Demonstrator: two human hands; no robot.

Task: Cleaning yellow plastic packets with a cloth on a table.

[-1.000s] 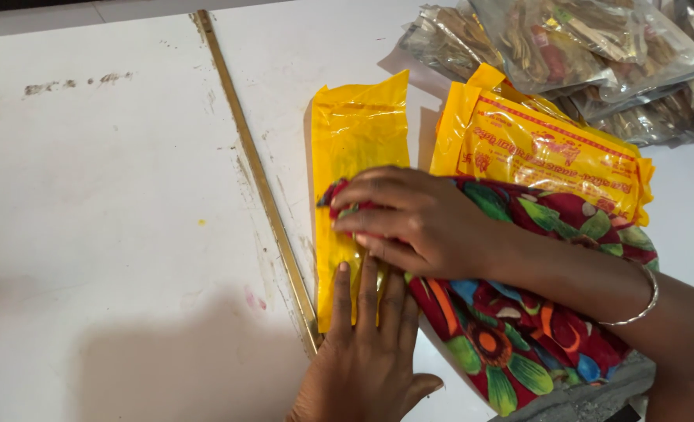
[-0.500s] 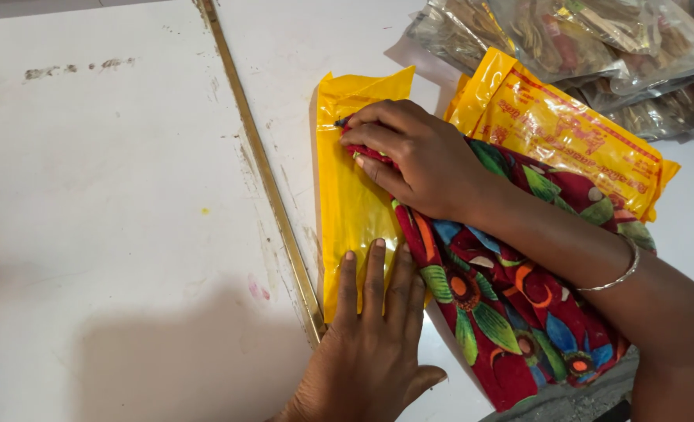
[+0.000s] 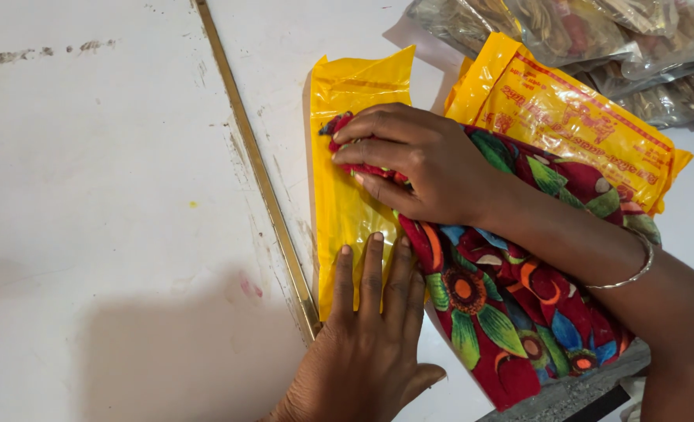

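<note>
An empty yellow plastic bag (image 3: 355, 101) lies flat on the white table (image 3: 89, 195). My left hand (image 3: 366, 344) presses its near end down with flat, spread fingers. My right hand (image 3: 425, 164) lies across the bag's middle, its fingers curled on the end of a folded red cloth (image 3: 503, 305) with a green, blue and orange flower print. The cloth runs from under that hand toward the lower right, partly over the bag. A thin silver bangle (image 3: 628, 277) is on my right wrist.
A filled yellow packet (image 3: 573, 117) with red print lies right of the bag, partly under the cloth. Behind it are several clear packets (image 3: 597, 31) of cloth. A thin brass strip (image 3: 253, 156) runs along the table left of the bag.
My right hand has slid the cloth's end farther along the yellow bag, away from me. My left hand has stayed pressed on the bag's near end.
</note>
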